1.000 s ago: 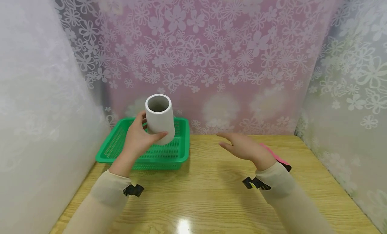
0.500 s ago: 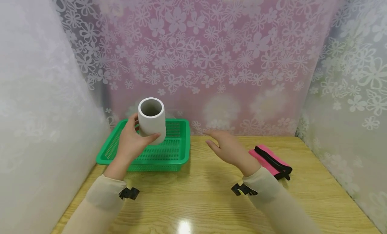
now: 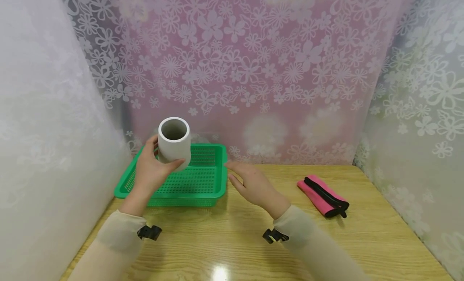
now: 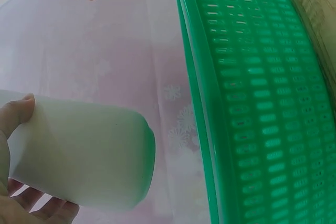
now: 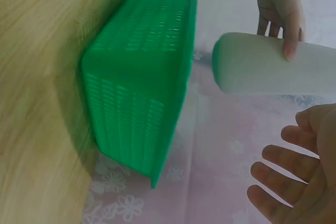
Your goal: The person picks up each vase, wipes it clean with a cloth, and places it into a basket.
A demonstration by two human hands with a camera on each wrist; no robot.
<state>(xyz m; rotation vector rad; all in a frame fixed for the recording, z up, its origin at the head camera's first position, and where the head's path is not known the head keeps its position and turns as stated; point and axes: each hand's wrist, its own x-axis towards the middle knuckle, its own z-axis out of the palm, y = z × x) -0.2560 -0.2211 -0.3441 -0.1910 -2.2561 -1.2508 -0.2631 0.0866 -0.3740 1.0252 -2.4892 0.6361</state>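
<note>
My left hand [image 3: 149,174] grips a white cylindrical vase [image 3: 177,154] upright, thumb on its near side and fingers round its left. Its round mouth faces up and its inside looks grey. In the left wrist view, the vase [image 4: 84,150] has its base above the rim of a green plastic basket [image 4: 202,98]. My right hand [image 3: 255,188] hovers by the basket's right side, holding nothing. The right wrist view shows that hand's fingers [image 5: 281,182] spread and relaxed, apart from the vase.
The perforated basket [image 3: 188,195] stands at the left rear of the wooden table [image 3: 224,236]. A pink pouch [image 3: 320,202] with black trim lies to the right. Flower-patterned curtains [image 3: 246,71] close off the back and both sides.
The left hand has carried the vase leftward over the basket. The right hand has also moved left, away from the pink pouch, which now shows fully.
</note>
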